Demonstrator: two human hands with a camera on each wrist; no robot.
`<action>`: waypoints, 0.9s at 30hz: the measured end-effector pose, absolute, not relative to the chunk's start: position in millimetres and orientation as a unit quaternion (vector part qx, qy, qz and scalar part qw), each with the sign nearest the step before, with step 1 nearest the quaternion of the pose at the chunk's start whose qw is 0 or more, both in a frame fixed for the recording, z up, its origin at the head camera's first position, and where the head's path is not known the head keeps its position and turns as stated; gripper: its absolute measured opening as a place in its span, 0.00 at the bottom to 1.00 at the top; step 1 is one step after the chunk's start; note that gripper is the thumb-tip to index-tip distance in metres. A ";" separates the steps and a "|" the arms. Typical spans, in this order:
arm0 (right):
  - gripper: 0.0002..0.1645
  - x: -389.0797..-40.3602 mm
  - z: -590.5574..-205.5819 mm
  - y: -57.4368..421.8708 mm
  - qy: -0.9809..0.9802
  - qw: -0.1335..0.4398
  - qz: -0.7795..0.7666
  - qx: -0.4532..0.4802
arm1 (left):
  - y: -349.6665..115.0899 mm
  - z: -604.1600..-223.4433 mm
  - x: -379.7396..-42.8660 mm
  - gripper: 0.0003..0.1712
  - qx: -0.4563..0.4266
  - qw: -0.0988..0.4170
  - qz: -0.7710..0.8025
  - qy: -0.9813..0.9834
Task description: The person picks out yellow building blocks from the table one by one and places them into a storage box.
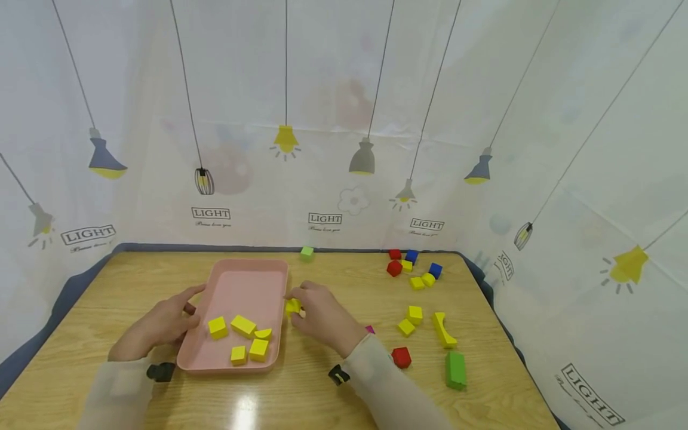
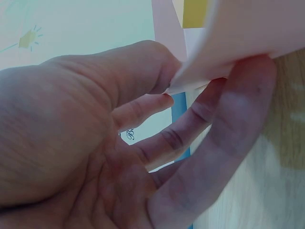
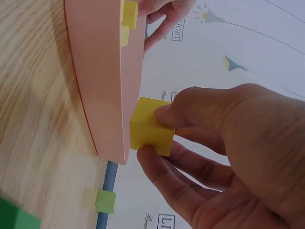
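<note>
Right hand (image 1: 328,313): thumb and fingertips close on opposite faces of a smooth yellow cube (image 3: 144,131) of uncertain material, with little spread. Cube position: outside and just beside the right wall of a shallow pink plastic tray (image 1: 247,292); I cannot tell whether the two touch. Left hand (image 1: 158,322): thumb at the opposite rim, fingers curled against the tray's outer wall, gripping it.

Step in hand, as I judge it: carrying the cube to the tray. From this position I would call for enough lift to clear the rim, a short shift left, then release.

Edges: keep the knuckles off the right wall. Five yellow blocks (image 1: 243,325) occupy the tray's near half. Open room: the tray floor beyond them.

Outward on the wooden table (image 1: 301,391): a red many-sided block (image 1: 401,357), a yellow arch-shaped block (image 1: 441,328) and a green rectangular block (image 1: 455,370) lie to the right, near my forearm's side. A light green cube (image 1: 307,254) sits close to the far edge.
</note>
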State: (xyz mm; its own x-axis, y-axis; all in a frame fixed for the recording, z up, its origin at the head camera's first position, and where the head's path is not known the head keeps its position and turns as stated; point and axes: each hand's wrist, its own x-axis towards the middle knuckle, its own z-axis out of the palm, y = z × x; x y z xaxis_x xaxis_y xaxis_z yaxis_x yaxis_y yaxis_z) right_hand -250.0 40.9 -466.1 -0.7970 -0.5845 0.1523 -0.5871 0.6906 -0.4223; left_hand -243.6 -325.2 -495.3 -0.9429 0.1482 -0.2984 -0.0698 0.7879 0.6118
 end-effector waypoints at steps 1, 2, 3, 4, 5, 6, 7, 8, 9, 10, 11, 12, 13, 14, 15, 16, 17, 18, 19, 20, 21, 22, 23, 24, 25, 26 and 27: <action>0.24 -250.5 -466.3 37.3 -0.919 -0.003 0.233 0.317 | -324.6 -494.5 -243.1 0.48 0.023 0.167 0.323 0.931; 0.24 -251.0 -466.7 33.6 -0.920 -0.009 0.232 0.315 | -324.2 -494.0 -243.0 0.48 0.021 0.168 0.325 0.931; 0.24 -251.3 -466.6 29.8 -0.921 -0.015 0.233 0.313 | -324.0 -493.5 -242.9 0.48 0.021 0.168 0.326 0.930; 0.25 -251.6 -466.6 25.9 -0.921 -0.021 0.234 0.311 | -323.8 -493.1 -242.6 0.48 0.019 0.169 0.328 0.929; 0.25 -251.9 -466.8 22.1 -0.921 -0.028 0.234 0.310 | -323.7 -492.9 -242.3 0.48 0.018 0.171 0.332 0.928; 0.26 -252.3 -466.5 18.3 -0.921 -0.034 0.235 0.308 | -323.6 -492.5 -242.1 0.48 0.016 0.172 0.335 0.926; 0.26 -252.7 -466.3 14.5 -0.922 -0.041 0.234 0.306 | -323.5 -492.4 -241.9 0.48 0.016 0.173 0.338 0.925; 0.26 -253.1 -466.0 10.9 -0.922 -0.046 0.232 0.306 | -323.3 -492.1 -241.6 0.48 0.015 0.174 0.339 0.924; 0.27 -253.4 -465.8 7.7 -0.922 -0.052 0.231 0.306 | -323.2 -492.0 -241.6 0.48 0.014 0.175 0.338 0.924; 0.27 -254.0 -466.0 4.5 -0.923 -0.058 0.229 0.305 | -323.1 -492.1 -241.6 0.48 0.014 0.175 0.338 0.925; 0.27 -254.6 -466.3 1.6 -0.923 -0.061 0.226 0.306 | -323.1 -492.4 -241.9 0.48 0.014 0.175 0.337 0.925; 0.27 -255.2 -466.9 -0.9 -0.923 -0.065 0.223 0.306 | -323.3 -493.0 -242.2 0.48 0.014 0.174 0.335 0.926; 0.27 -255.7 -467.6 -3.2 -0.924 -0.066 0.218 0.307 | -323.4 -493.4 -242.5 0.48 0.017 0.173 0.332 0.927; 0.27 -256.4 -468.2 -5.0 -0.925 -0.067 0.215 0.307 | -323.5 -493.6 -242.8 0.48 0.019 0.172 0.330 0.928; 0.27 -257.0 -468.9 -6.6 -0.925 -0.070 0.213 0.306 | -323.7 -494.1 -243.4 0.48 0.017 0.171 0.329 0.929; 0.28 -257.5 -469.5 -7.9 -0.926 -0.071 0.210 0.306 | -323.8 -494.4 -243.5 0.48 0.019 0.170 0.327 0.929; 0.28 -258.0 -470.0 -8.8 -0.927 -0.071 0.207 0.306 | -323.9 -494.5 -243.6 0.48 0.019 0.168 0.327 0.930; 0.28 -258.2 -470.5 -9.6 -0.927 -0.072 0.205 0.306 | -324.0 -494.6 -243.3 0.48 0.022 0.168 0.326 0.930; 0.29 -258.4 -470.9 -10.2 -0.927 -0.071 0.203 0.307 | -323.9 -494.3 -242.9 0.48 0.024 0.167 0.325 0.931; 0.29 -258.7 -471.3 -10.5 -0.927 -0.070 0.202 0.308 | -324.0 -494.2 -242.8 0.48 0.023 0.167 0.325 0.930; 0.29 -258.6 -471.7 -10.7 -0.927 -0.068 0.199 0.310 | -324.0 -494.1 -242.5 0.48 0.024 0.166 0.326 0.930; 0.29 -258.4 -472.0 -10.7 -0.927 -0.065 0.198 0.312 | -324.0 -493.6 -242.2 0.48 0.025 0.166 0.326 0.930; 0.29 -258.2 -472.3 -10.6 -0.927 -0.064 0.198 0.313 | -324.1 -493.4 -242.1 0.48 0.024 0.166 0.327 0.930; 0.29 -257.8 -472.5 -10.3 -0.927 -0.063 0.199 0.313 | -324.1 -493.1 -241.9 0.48 0.023 0.167 0.327 0.930; 0.28 -257.6 -472.9 -9.4 -0.927 -0.061 0.200 0.312 | -323.9 -492.9 -242.1 0.48 0.024 0.167 0.326 0.930; 0.28 -257.3 -473.2 -8.4 -0.927 -0.061 0.202 0.311 | -323.6 -492.9 -242.3 0.48 0.022 0.168 0.326 0.930; 0.29 -257.4 -473.8 -7.2 -0.927 -0.060 0.205 0.308 | -323.4 -492.8 -242.2 0.48 0.023 0.168 0.325 0.930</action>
State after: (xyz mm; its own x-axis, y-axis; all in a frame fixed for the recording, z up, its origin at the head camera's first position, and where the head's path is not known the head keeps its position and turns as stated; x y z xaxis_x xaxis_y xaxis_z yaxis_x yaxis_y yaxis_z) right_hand -257.4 -7.2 -473.8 -0.8033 -0.5955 0.0142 -0.5461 0.7267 -0.4168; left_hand -242.2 -323.4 -492.8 -0.9422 0.1526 -0.2982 -0.0662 0.7878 0.6124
